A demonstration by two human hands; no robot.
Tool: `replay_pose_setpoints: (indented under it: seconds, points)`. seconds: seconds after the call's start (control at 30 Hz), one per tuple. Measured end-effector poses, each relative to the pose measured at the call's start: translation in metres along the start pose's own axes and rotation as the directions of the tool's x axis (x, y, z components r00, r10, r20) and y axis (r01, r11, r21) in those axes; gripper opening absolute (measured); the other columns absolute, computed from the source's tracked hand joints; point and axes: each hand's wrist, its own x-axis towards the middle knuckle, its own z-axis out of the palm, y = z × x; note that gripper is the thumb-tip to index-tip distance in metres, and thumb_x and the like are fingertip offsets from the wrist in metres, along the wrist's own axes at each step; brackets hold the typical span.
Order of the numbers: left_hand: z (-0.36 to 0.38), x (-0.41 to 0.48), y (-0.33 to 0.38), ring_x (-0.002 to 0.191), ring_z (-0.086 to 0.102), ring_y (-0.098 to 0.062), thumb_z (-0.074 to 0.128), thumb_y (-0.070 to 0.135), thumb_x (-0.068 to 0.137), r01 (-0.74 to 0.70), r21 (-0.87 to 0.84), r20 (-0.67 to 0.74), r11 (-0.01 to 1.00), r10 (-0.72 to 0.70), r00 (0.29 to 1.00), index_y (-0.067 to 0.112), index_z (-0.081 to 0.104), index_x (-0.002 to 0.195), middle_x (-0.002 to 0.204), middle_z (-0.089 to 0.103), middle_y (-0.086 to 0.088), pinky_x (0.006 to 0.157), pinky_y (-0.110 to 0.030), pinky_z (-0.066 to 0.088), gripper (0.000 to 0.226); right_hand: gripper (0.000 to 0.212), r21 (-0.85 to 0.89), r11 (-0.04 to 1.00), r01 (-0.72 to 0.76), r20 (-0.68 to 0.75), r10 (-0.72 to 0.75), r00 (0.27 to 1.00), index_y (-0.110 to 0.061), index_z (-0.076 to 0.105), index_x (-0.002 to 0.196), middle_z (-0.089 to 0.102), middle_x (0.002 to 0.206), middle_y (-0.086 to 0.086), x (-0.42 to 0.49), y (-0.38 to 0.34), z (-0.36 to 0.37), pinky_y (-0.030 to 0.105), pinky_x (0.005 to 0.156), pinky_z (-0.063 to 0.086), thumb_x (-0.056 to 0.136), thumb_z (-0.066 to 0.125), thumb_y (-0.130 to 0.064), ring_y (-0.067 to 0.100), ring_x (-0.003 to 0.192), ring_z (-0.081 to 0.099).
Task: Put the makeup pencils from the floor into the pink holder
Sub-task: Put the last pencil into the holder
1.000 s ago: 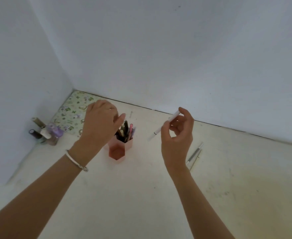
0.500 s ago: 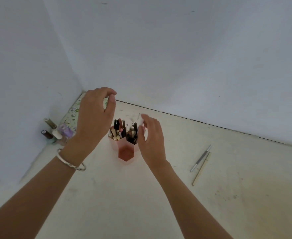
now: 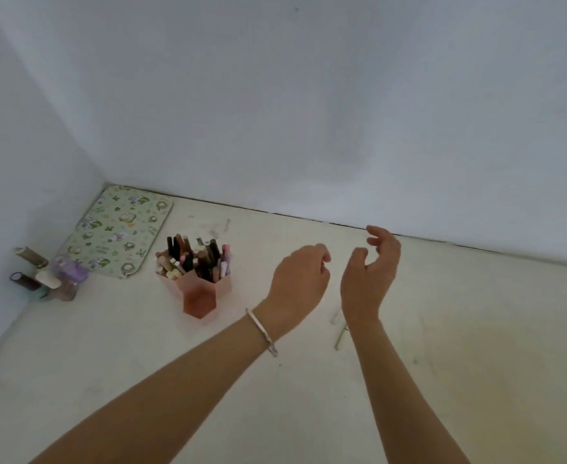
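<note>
I see both hands, left hand (image 3: 300,279) and right hand (image 3: 372,276), empty, each grip released. Two pencils (image 3: 340,336) lie on the floor under my right wrist. The pink holder (image 3: 201,293) stands full, left.

We see soft, even daylight with a cool blue cast on the walls (image 3: 308,95); shadows stay faint, the hands (image 3: 369,276) blur slightly, and wide-angle distortion bends the frame's edges.

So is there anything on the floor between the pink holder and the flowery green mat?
No. Head view shows bare floor between pink hexagonal plastic holder and flowery green mat.
</note>
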Motion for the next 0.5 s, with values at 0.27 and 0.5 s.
replay_pose_setpoints:
  seconds: [0.27,0.5]
  points:
    - [0.107,0.019,0.017,0.102,0.060,-0.030,0.044,0.006,0.090,0.052,0.209,0.318,0.976,-0.119,0.940,0.009,0.055,0.112,0.111,0.061,-0.010,0.082,-0.036,0.049,0.024,0.044,-0.087,0.989,-0.120,-0.061,0.114,0.992,-0.033,0.052,0.106,0.053,0.111,-0.008,0.016,0.063,-0.069,0.007,0.072,0.040,0.082,0.045,0.004,0.001,0.092,0.053]
    - [0.115,0.031,0.020,0.097,0.063,-0.031,0.051,0.013,0.091,0.131,0.158,0.260,0.979,-0.169,0.951,0.006,0.059,0.111,0.106,0.066,-0.012,0.074,-0.033,0.045,0.022,0.040,-0.152,0.956,-0.252,0.060,0.264,0.963,-0.025,0.054,0.114,0.059,0.106,-0.008,0.008,0.095,-0.083,0.008,0.072,0.042,0.086,0.048,0.003,0.004,0.087,0.055]
